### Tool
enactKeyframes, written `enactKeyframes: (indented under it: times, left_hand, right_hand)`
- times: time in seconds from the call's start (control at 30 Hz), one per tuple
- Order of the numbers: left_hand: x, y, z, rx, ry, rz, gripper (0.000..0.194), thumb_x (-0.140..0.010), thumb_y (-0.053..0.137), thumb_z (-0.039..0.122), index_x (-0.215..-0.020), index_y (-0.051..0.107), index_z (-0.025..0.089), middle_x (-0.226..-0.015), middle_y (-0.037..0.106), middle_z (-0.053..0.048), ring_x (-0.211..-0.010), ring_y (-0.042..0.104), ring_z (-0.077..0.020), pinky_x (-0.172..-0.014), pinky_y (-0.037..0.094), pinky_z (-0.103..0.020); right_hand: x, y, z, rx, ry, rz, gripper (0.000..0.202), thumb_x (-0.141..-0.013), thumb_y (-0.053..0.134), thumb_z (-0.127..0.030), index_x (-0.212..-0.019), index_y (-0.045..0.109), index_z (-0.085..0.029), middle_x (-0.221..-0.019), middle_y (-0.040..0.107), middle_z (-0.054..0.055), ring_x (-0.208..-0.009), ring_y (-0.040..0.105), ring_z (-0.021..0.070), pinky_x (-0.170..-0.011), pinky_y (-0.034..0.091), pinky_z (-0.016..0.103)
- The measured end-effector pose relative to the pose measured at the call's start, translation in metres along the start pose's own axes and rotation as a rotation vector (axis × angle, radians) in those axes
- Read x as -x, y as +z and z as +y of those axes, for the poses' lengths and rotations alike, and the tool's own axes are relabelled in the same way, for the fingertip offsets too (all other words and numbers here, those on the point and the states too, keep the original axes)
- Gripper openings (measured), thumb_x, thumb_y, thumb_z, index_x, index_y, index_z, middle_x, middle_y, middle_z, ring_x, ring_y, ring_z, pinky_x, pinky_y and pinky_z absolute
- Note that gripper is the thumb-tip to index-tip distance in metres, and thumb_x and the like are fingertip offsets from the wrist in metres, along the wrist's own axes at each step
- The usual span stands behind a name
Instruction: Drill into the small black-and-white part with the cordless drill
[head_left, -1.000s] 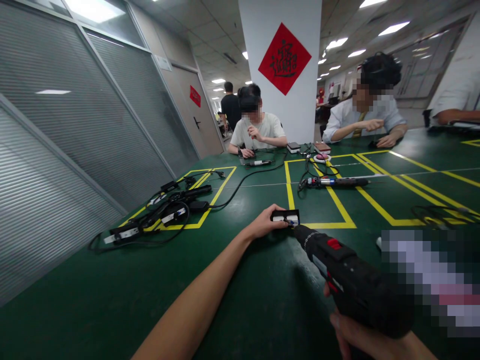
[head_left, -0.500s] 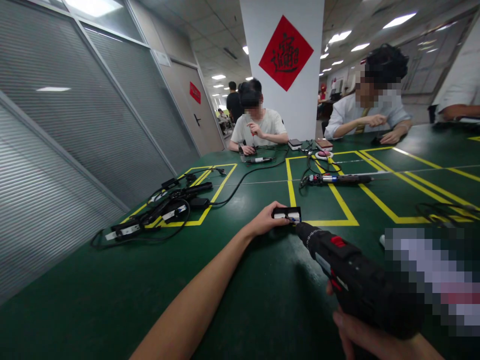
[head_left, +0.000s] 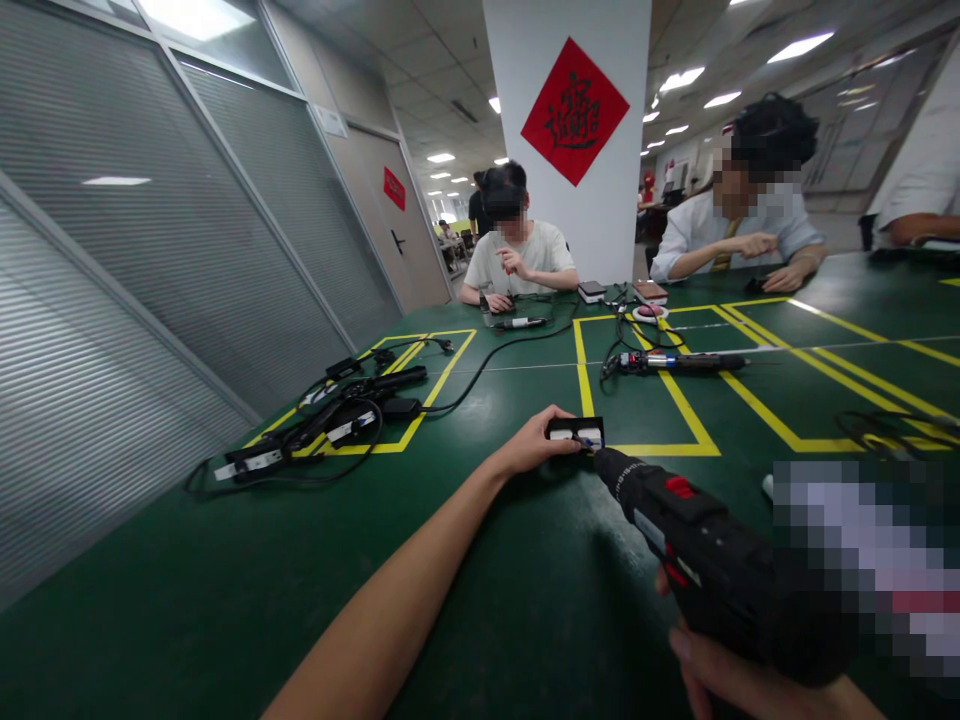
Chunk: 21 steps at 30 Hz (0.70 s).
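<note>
Right hand (head_left: 739, 675) mostly behind black drill (head_left: 705, 560)

**An open-plan assembly workshop**

One long green table (head_left: 225, 600) carries yellow taped work bays (head_left: 679, 405). At ten o'clock lie tangled cables and power adapters (head_left: 330, 420); at one o'clock, an electric screwdriver (head_left: 675, 362). Two seated people (head_left: 517, 255) work at twelve and one. Strip ceiling lights, glass partitions with blinds (head_left: 150, 250) and a white pillar (head_left: 574, 130) surround them.

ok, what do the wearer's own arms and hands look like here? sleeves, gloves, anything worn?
Both are bare. The left hand and its forearm show no sleeve, glove, watch or ring. Only the fingers and a bit of wrist of the right hand show at the bottom edge, also ungloved and sleeveless. No cables or markings on either.
</note>
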<state>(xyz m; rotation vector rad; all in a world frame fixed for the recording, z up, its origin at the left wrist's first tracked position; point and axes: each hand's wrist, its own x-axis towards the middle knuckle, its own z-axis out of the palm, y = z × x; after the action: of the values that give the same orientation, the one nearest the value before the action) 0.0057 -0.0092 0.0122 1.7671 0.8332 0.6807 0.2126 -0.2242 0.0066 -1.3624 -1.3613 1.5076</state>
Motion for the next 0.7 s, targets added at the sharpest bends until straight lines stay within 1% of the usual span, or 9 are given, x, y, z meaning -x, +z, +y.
enactKeyframes:
  times: [0.1, 0.17, 0.27, 0.33, 0.4, 0.5, 0.6, 0.7]
  left_hand:
    - [0.000, 0.000, 0.000, 0.002, 0.006, -0.001, 0.046, -0.065, 0.066, 0.029, -0.104, 0.047, 0.014, -0.097, 0.056, -0.006, -0.087, 0.053, -0.0157, -0.077, 0.041, -0.029]
    - [0.001, 0.000, 0.000, 0.004, 0.003, -0.005, 0.045, -0.066, 0.065, 0.028, -0.104, 0.047, 0.014, -0.097, 0.056, -0.006, -0.087, 0.053, -0.0155, -0.077, 0.041, -0.028]
    - [0.000, 0.000, 0.001, -0.008, -0.010, -0.003, 0.046, -0.066, 0.065, 0.028, -0.105, 0.046, 0.014, -0.096, 0.056, -0.005, -0.085, 0.053, -0.0152, -0.075, 0.041, -0.028]
    - [0.000, 0.000, 0.001, -0.023, -0.015, 0.004, 0.046, -0.066, 0.065, 0.028, -0.105, 0.047, 0.014, -0.095, 0.056, -0.005, -0.084, 0.053, -0.0150, -0.074, 0.041, -0.027]
    - [-0.001, 0.000, 0.000, -0.025, -0.015, 0.007, 0.046, -0.066, 0.065, 0.029, -0.105, 0.047, 0.014, -0.095, 0.056, -0.005, -0.084, 0.053, -0.0149, -0.074, 0.041, -0.027]
    - [-0.001, 0.000, -0.001, -0.016, -0.013, 0.010, 0.047, -0.065, 0.065, 0.029, -0.106, 0.047, 0.014, -0.095, 0.056, -0.005, -0.084, 0.053, -0.0151, -0.075, 0.041, -0.027]
    - [-0.001, 0.000, -0.002, -0.012, -0.005, 0.009, 0.048, -0.065, 0.066, 0.030, -0.106, 0.047, 0.015, -0.096, 0.057, -0.005, -0.085, 0.053, -0.0151, -0.075, 0.041, -0.028]
    - [0.000, 0.000, -0.002, -0.015, 0.005, 0.006, 0.047, -0.065, 0.066, 0.030, -0.105, 0.047, 0.015, -0.096, 0.057, -0.005, -0.085, 0.053, -0.0151, -0.076, 0.041, -0.028]
  right_hand:
    - [0.000, 0.002, -0.003, -0.007, 0.026, -0.001, 0.041, -0.075, 0.051, -0.046, -0.105, 0.041, -0.021, -0.043, 0.064, -0.002, -0.044, 0.062, 0.0202, -0.049, 0.048, 0.034]
    - [0.000, 0.003, -0.007, 0.013, 0.016, 0.033, 0.040, -0.072, 0.053, -0.044, -0.102, 0.042, -0.020, -0.045, 0.064, -0.001, -0.043, 0.062, 0.0200, -0.049, 0.049, 0.035]
    - [0.000, 0.004, -0.009, 0.049, -0.020, 0.080, 0.036, -0.069, 0.058, -0.040, -0.096, 0.044, -0.021, -0.045, 0.063, -0.002, -0.037, 0.060, 0.0180, -0.042, 0.048, 0.031]
    - [0.000, 0.004, -0.007, 0.040, -0.002, 0.082, 0.038, -0.069, 0.057, -0.041, -0.099, 0.043, -0.021, -0.043, 0.061, -0.004, -0.035, 0.058, 0.0173, -0.040, 0.046, 0.029]
    - [-0.001, 0.003, -0.002, 0.022, 0.035, 0.066, 0.039, -0.072, 0.055, -0.044, -0.102, 0.042, -0.022, -0.041, 0.061, -0.004, -0.037, 0.059, 0.0183, -0.042, 0.046, 0.030]
    - [-0.001, 0.002, 0.001, 0.019, 0.050, 0.030, 0.036, -0.073, 0.053, -0.046, -0.100, 0.045, -0.024, -0.042, 0.063, -0.003, -0.039, 0.061, 0.0201, -0.043, 0.046, 0.031]
    - [0.001, 0.003, -0.003, 0.037, 0.032, 0.032, 0.040, -0.071, 0.052, -0.049, -0.100, 0.044, -0.022, -0.041, 0.063, -0.002, -0.041, 0.062, 0.0219, -0.046, 0.048, 0.033]
    - [0.003, 0.004, -0.010, 0.065, 0.054, 0.054, 0.041, -0.071, 0.051, -0.049, -0.097, 0.043, -0.019, -0.041, 0.063, -0.001, -0.043, 0.062, 0.0224, -0.050, 0.048, 0.035]
